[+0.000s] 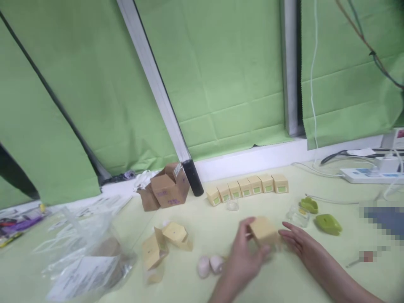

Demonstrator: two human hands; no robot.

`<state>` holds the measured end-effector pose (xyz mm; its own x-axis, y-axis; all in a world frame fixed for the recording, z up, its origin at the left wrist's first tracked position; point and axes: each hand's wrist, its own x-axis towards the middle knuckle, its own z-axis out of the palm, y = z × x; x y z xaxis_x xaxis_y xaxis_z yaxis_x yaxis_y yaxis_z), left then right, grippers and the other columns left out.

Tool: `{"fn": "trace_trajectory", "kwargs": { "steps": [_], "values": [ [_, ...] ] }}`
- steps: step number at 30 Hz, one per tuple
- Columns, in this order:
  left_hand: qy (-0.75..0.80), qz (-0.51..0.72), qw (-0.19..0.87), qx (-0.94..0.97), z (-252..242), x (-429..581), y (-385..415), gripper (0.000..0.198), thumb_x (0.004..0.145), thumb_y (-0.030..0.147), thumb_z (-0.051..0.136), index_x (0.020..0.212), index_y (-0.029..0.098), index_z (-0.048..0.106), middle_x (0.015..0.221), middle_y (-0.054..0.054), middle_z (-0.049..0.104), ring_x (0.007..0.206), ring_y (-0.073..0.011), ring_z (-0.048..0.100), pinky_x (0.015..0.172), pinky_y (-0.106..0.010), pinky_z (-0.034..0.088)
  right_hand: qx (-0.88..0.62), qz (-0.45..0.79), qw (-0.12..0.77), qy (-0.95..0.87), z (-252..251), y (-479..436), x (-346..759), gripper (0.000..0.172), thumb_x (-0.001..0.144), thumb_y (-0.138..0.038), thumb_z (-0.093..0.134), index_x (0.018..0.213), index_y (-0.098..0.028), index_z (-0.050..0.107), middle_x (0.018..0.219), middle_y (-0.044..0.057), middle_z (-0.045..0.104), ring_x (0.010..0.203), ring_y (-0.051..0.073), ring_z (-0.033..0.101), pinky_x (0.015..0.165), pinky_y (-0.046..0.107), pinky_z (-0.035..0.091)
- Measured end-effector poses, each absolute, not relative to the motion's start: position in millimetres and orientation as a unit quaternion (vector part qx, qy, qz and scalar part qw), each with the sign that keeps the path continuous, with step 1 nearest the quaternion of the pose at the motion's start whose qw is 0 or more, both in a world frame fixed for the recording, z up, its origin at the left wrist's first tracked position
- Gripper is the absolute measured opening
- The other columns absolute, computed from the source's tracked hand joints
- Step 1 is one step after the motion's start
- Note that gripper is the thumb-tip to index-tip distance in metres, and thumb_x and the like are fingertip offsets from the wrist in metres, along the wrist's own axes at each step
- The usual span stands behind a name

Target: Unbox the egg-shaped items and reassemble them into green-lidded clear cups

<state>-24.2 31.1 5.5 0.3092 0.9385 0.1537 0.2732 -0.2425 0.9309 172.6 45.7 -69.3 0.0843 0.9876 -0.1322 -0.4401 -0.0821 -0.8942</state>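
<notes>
I have the left hand (244, 250) pinching a small tan box (263, 229); the right hand (298, 240) is open just beside it, touching or not I cannot tell. Beyond the left hand, similar boxes (245, 188) stand in a row on the table (179, 288); two pale rounded pieces (203, 267) lie just to its left.

The pale yellow-green surface (183, 277) has seven small tan boxes (244, 188) lined up toward the back, a clear dish (232, 205) just before them. Left of the row sits a brown carton (170, 189); nearer me, two opened tan boxes (154, 250), then two whitish rounded pieces (203, 267). At right, two green pieces (328, 224) lie beside a clear container (298, 217).
</notes>
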Motion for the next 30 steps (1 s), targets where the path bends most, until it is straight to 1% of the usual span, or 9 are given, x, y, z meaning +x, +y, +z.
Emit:
{"fn": "trace_trajectory", "kwargs": {
  "steps": [3, 4, 6, 9, 13, 17, 20, 26, 30],
  "values": [
    [0.557, 0.409, 0.275, 0.669, 45.8, -69.1, 67.0, 0.053, 0.075, 0.028, 0.063, 0.12, 0.022, 0.035, 0.119, -0.01, 0.055, 0.1, -0.0218, 0.057, 0.084, -0.033, 0.045, -0.427, 0.604, 0.603, -0.299, -76.5, 50.6, 173.2, 0.036, 0.066, -0.044, 0.068, 0.094, -0.022, 0.064, 0.085, 0.008, 0.074, 0.094, 0.031, 0.066, 0.08, 0.044, 0.051],
    [0.61, 0.379, 0.192, 0.669, 57.5, -86.4, 81.5, 0.054, 0.073, 0.03, 0.065, 0.118, 0.023, 0.035, 0.115, -0.008, 0.056, 0.099, -0.0214, 0.057, 0.084, -0.033, 0.045, -0.435, 0.603, 0.592, -0.311, -76.1, 50.2, 172.5, 0.037, 0.066, -0.044, 0.068, 0.095, -0.022, 0.064, 0.085, 0.008, 0.075, 0.095, 0.032, 0.065, 0.079, 0.043, 0.051],
    [0.658, 0.349, 0.151, 0.65, 72.1, -118.7, 109.7, 0.054, 0.07, 0.026, 0.069, 0.115, 0.019, 0.04, 0.106, -0.008, 0.059, 0.097, -0.0248, 0.057, 0.086, -0.04, 0.043, -0.46, 0.583, 0.578, -0.339, -73.8, 47.5, 169.6, 0.038, 0.067, -0.046, 0.067, 0.096, -0.022, 0.064, 0.086, 0.008, 0.074, 0.095, 0.032, 0.065, 0.075, 0.041, 0.051],
    [0.694, 0.293, 0.166, 0.636, 67.5, -151.2, 141.5, 0.037, 0.076, 0.025, 0.066, 0.108, 0.014, 0.051, 0.094, -0.006, 0.061, 0.085, -0.0206, 0.06, 0.078, -0.04, 0.048, -0.494, 0.531, 0.578, -0.374, -71.9, 42.6, 163.9, 0.04, 0.069, -0.05, 0.062, 0.098, -0.023, 0.062, 0.085, 0.006, 0.073, 0.087, 0.029, 0.065, 0.069, 0.038, 0.05],
    [0.698, 0.278, 0.168, 0.639, 37.6, -155.5, 160.2, 0.032, 0.087, 0.033, 0.053, 0.115, 0.017, 0.052, 0.114, -0.007, 0.056, 0.094, -0.0192, 0.059, 0.08, -0.04, 0.05, -0.489, 0.519, 0.58, -0.395, -74.4, 40.5, 159.5, 0.039, 0.072, -0.049, 0.059, 0.101, -0.023, 0.06, 0.083, 0.004, 0.072, 0.083, 0.026, 0.064, 0.067, 0.034, 0.047],
    [0.681, 0.305, 0.113, 0.657, 16.9, -126.8, 161.6, 0.053, 0.081, 0.025, 0.059, 0.128, 0.014, 0.038, 0.138, -0.015, 0.034, 0.127, -0.0322, 0.034, 0.103, -0.053, 0.027, -0.48, 0.506, 0.589, -0.408, -76.6, 41.6, 156.8, 0.037, 0.072, -0.05, 0.059, 0.098, -0.023, 0.06, 0.078, 0.003, 0.068, 0.076, 0.024, 0.063, 0.065, 0.033, 0.046],
    [0.64, 0.292, 0.111, 0.702, 5.5, -94.1, 157.6, 0.056, 0.076, 0.023, 0.059, 0.127, 0.013, 0.038, 0.138, -0.017, 0.033, 0.134, -0.0321, 0.02, 0.109, -0.046, 0.012, -0.468, 0.495, 0.596, -0.425, -76.0, 41.7, 154.3, 0.037, 0.072, -0.051, 0.058, 0.096, -0.024, 0.06, 0.073, 0.002, 0.066, 0.07, 0.023, 0.061, 0.061, 0.032, 0.045],
    [0.594, 0.238, 0.193, 0.744, -17.3, -40.6, 150.8, 0.026, 0.072, 0.03, 0.06, 0.092, 0.015, 0.059, 0.125, -0.017, 0.046, 0.119, -0.0341, 0.041, 0.099, -0.043, 0.03, -0.466, 0.485, 0.569, -0.473, -70.2, 35.8, 159.5, 0.033, 0.074, -0.048, 0.057, 0.095, -0.022, 0.06, 0.074, 0.002, 0.064, 0.071, 0.022, 0.061, 0.062, 0.03, 0.047],
    [0.567, 0.258, 0.224, 0.749, -5.8, -34.2, 124.4, 0.004, 0.07, 0.017, 0.056, 0.074, 0.017, 0.054, 0.102, -0.01, 0.055, 0.102, -0.0248, 0.052, 0.094, -0.035, 0.036, -0.449, 0.438, 0.442, -0.641, -60.3, 24.7, 159.0, 0.017, 0.08, -0.032, 0.05, 0.082, -0.022, 0.063, 0.076, 0.002, 0.065, 0.075, 0.02, 0.062, 0.069, 0.029, 0.049]
  ]
}}
